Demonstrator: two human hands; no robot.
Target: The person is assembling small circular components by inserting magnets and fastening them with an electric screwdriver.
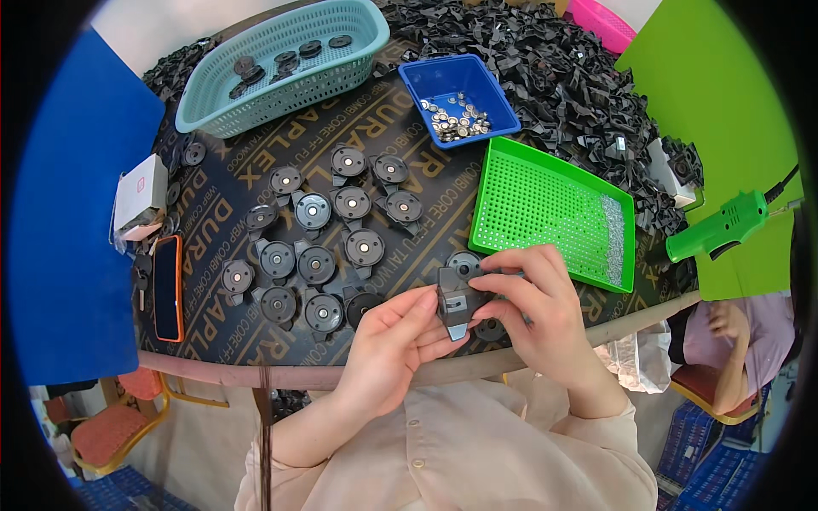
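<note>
Near the table's front edge, a black plastic part with a tapered tab [455, 305] is held between my two hands. My left hand [394, 339] grips its left side with thumb and fingers, palm turned up. From the right, my right hand [538, 308] pinches its edge with thumb and fingertips. Just behind lies a round black disc [464, 262], partly covered by the held part. To the left of my hands, several round black discs with tabs [317, 264] are spread on the table, most with a small metal centre.
A teal basket [256, 115] holds some discs; a blue bin [460, 68] holds small metal pieces. The green perforated tray [537, 200] has tiny screws along its right side. Black parts [554, 94] pile up behind. A green power screwdriver [720, 226], phone [168, 289] and white box [141, 196] flank the area.
</note>
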